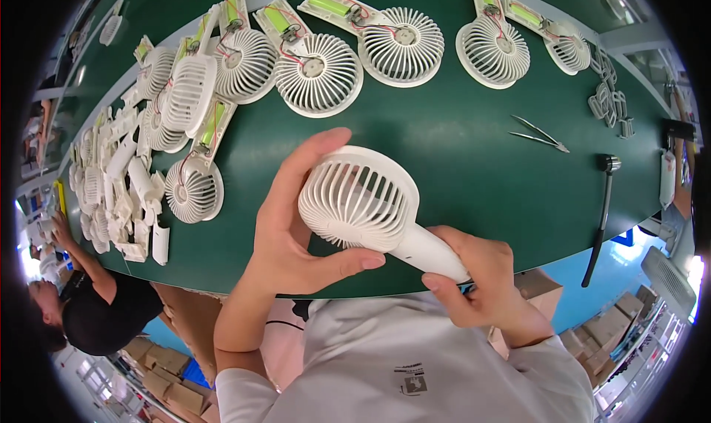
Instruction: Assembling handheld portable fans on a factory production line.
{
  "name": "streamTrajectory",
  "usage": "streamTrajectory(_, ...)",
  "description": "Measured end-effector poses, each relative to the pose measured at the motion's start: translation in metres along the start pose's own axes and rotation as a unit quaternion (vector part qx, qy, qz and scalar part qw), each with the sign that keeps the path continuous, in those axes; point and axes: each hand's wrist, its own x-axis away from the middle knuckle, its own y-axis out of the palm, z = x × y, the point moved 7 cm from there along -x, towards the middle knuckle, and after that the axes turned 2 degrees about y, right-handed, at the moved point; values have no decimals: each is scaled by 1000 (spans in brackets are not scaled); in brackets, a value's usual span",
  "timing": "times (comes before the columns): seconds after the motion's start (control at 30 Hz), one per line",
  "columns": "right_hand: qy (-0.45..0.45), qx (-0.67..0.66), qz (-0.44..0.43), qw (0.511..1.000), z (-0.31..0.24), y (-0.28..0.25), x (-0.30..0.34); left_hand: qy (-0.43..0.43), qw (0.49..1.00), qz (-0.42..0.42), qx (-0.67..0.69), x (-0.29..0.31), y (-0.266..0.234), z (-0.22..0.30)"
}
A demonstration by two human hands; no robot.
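A white handheld fan (359, 201) is held up over the near edge of the green table, tilted, with its round slatted cage to the left. My left hand (296, 234) wraps round that cage, thumb below and fingers along its far side. My right hand (481, 275) grips the fan's smooth white handle, thumb and fingers closed about its lower end. Beyond them lie several opened fan halves, among them one half (318, 67) with a green battery and red and black wires showing. What is inside the held cage is mostly hidden by the slats.
White handle covers and fan parts (141, 178) are heaped at the left. Tweezers (541, 134), a black-handled tool (603, 215) and several small grey loop-shaped parts (609, 101) lie to the right. A person in black (104, 312) sits at the far left; cardboard boxes (615, 323) stand beyond the table.
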Motion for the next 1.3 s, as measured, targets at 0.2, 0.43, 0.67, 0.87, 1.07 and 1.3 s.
streamTrajectory(0.2,137,-101,-26,985,18,8,2,80,986,-14,-147,-6,-4,4)
streamTrajectory(0.43,149,502,400,752,75,-173,72,141,901,-28,-410,-10,-11,8)
streamTrajectory(0.67,279,326,316,846,169,-258,129,112,949,2,-293,-8,-17,-11)
streamTrajectory(0.87,177,-34,135,974,38,-123,29,114,952,13,-285,-7,-14,-18)
streamTrajectory(1.07,-10,-78,-35,996,-21,-51,-23,123,952,28,-278,-6,-13,-18)
streamTrajectory(1.3,-136,13,-82,987,-45,-32,-47,126,947,51,-290,-6,-12,-21)
